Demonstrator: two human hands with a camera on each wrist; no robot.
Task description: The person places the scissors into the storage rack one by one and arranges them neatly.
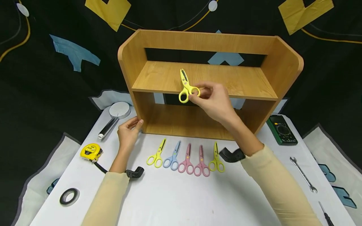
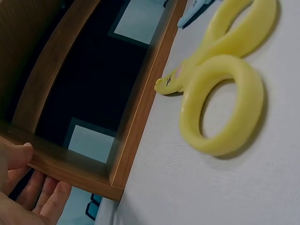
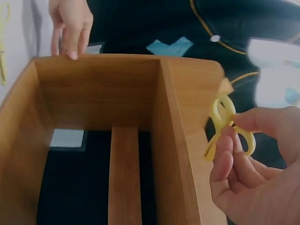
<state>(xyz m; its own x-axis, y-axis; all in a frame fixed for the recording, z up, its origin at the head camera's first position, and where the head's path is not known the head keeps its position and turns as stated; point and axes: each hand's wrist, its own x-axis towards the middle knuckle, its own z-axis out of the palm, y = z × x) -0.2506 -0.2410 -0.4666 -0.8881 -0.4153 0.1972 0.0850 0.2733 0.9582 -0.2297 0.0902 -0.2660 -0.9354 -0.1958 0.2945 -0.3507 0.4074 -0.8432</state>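
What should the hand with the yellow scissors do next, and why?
Probably lower the scissors onto the upper shelf and let go. The right hand pinches them by a handle just over its front edge, while the left hand steadies the rack's side.

Right hand (image 1: 213, 100) raised, forearm stretched toward 12 o'clock, fingertips (image 3: 225, 145) pinched together. Left hand (image 1: 128, 133) low at 9 o'clock, fingers loosely extended forward, thumb apart. Both sleeves cream.

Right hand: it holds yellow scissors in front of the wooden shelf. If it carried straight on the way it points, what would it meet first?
Probably the upper board of the shelf. The right hand pinches the scissors by a handle loop, blades aimed over that board toward the open back. Depth is unclear, so this is a judgement.
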